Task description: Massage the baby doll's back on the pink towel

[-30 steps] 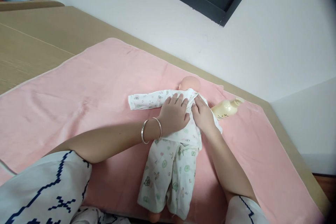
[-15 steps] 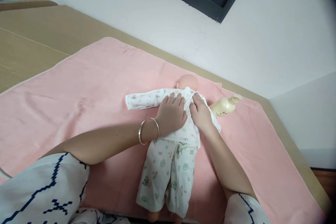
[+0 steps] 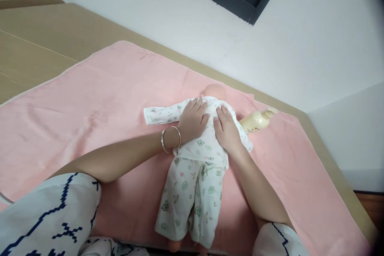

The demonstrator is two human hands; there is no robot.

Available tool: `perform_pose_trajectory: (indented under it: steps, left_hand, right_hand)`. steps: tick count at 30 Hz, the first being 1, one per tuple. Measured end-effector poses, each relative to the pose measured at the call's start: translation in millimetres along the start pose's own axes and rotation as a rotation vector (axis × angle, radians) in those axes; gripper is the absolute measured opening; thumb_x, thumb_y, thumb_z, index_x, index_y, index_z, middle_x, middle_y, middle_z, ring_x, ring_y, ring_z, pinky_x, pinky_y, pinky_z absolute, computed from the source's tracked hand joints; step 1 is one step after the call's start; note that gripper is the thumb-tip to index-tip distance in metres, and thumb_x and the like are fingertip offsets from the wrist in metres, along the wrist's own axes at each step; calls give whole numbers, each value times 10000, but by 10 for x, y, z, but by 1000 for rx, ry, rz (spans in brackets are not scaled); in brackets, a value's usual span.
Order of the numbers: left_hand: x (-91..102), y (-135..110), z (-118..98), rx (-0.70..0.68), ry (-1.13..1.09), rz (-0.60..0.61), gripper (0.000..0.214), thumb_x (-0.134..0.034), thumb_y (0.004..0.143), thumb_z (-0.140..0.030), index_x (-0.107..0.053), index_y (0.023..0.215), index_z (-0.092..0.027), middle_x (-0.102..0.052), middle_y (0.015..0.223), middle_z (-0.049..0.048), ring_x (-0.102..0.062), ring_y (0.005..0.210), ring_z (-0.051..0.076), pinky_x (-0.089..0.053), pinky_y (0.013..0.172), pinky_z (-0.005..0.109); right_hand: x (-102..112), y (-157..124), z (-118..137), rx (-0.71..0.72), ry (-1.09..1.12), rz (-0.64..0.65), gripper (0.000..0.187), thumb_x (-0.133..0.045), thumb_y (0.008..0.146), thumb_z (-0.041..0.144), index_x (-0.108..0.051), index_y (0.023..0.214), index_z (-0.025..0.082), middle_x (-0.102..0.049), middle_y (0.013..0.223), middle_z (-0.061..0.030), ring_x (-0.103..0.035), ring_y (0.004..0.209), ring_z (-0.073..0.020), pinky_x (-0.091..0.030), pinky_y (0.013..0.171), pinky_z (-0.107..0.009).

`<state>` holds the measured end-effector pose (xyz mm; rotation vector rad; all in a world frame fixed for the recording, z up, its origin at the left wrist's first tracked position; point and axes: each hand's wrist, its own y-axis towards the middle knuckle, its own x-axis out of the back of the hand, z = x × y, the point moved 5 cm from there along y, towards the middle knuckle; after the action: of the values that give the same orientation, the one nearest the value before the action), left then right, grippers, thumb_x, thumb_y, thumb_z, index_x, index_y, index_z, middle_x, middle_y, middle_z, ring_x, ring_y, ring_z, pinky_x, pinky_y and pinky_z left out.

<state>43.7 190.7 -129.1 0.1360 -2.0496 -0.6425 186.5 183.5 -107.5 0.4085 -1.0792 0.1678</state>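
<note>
open blanket (image 3: 60,128) leftward, bottle (image 3: 255,122) beside right hand (image 3: 227,132)

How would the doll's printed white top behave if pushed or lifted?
The top is probably soft and floppy, given its creased fabric. Lifting it would likely tug the doll wearing it. Its hem, untucked over the trousers, may slide.

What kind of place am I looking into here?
Probably a room in a home, perhaps a bedroom, though little of it shows. What suggests it: a pink blanket spread over a wood-toned surface, a clothed doll lying on it, and what looks like a dark window frame.
</note>
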Motion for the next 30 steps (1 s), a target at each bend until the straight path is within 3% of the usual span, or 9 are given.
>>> perform_pose_trajectory:
  steps: [4,8,10,13,15,18,23,28,30]
  left_hand:
    - [-6,-54,7,-51,-78,-43,477,-310,1014,-279,-548,1375,-78,-498,1535,173,-376,1496,312,-306,1254,531]
    - [7,-75,33,-62,-162,-91,491,-284,1017,-302,-471,1425,-102,-476,1551,183,-372,1505,273,-335,1245,529]
    - [24,-95,40,-66,-201,-137,526,-254,1026,-339,-390,1474,-99,-441,1573,196,-347,1522,262,-332,1247,523]
    - [39,-128,41,-93,-235,-174,556,-204,1039,-385,-318,1504,-103,-416,1586,204,-316,1538,255,-318,1254,520]
    - [44,-142,47,-100,-241,-181,558,-190,1042,-398,-307,1505,-109,-410,1589,204,-305,1543,252,-313,1257,514]
    - [54,-147,46,-107,-229,-177,547,-194,1039,-399,-316,1494,-122,-395,1598,201,-278,1555,248,-302,1261,513]
    - [88,-146,37,-33,-170,-135,492,-204,1035,-381,-345,1463,-185,-268,1664,172,-243,1569,233,-320,1248,507]
    - [109,-153,23,4,-142,-120,467,-233,1038,-384,-332,1464,-220,-176,1692,160,-170,1591,240,-335,1235,525]
    - [102,-152,22,5,-146,-120,466,-247,1035,-374,-335,1466,-219,-197,1687,159,-197,1584,252,-337,1230,537]
  right_hand:
    - [132,99,-114,-4,25,-3,566,-323,1037,381,-477,1505,103,-410,1607,-162,-317,1538,-279,-266,1270,-534]
    - [215,-14,32,43,-19,-190,557,-347,1023,342,-420,1539,144,-280,1672,-147,-235,1567,-297,-271,1251,-583]
    - [125,-53,117,97,-32,-155,555,-354,1024,349,-406,1547,173,-246,1687,-125,-170,1584,-295,-237,1257,-607]
    - [-26,-68,168,129,-26,-1,530,-367,1024,352,-455,1519,188,-310,1664,-124,-187,1580,-295,-207,1266,-615]
    - [4,-75,166,119,-7,-42,532,-378,1023,358,-440,1529,203,-295,1671,-120,-205,1576,-288,-221,1264,-606]
    - [123,-96,173,137,-15,-213,569,-380,1019,357,-355,1570,218,-210,1701,-103,-131,1593,-275,-220,1261,-606]
    - [-21,-93,179,153,-59,-35,525,-398,1011,344,-453,1511,193,-288,1672,-134,-147,1586,-315,-171,1256,-647]
    - [59,-116,189,161,-39,-244,622,-400,1001,345,-277,1597,219,-159,1713,-106,11,1600,-298,-161,1248,-671]
    - [6,-96,208,162,-67,-153,606,-395,1000,328,-311,1587,205,-212,1699,-114,-26,1598,-313,-164,1249,-671]
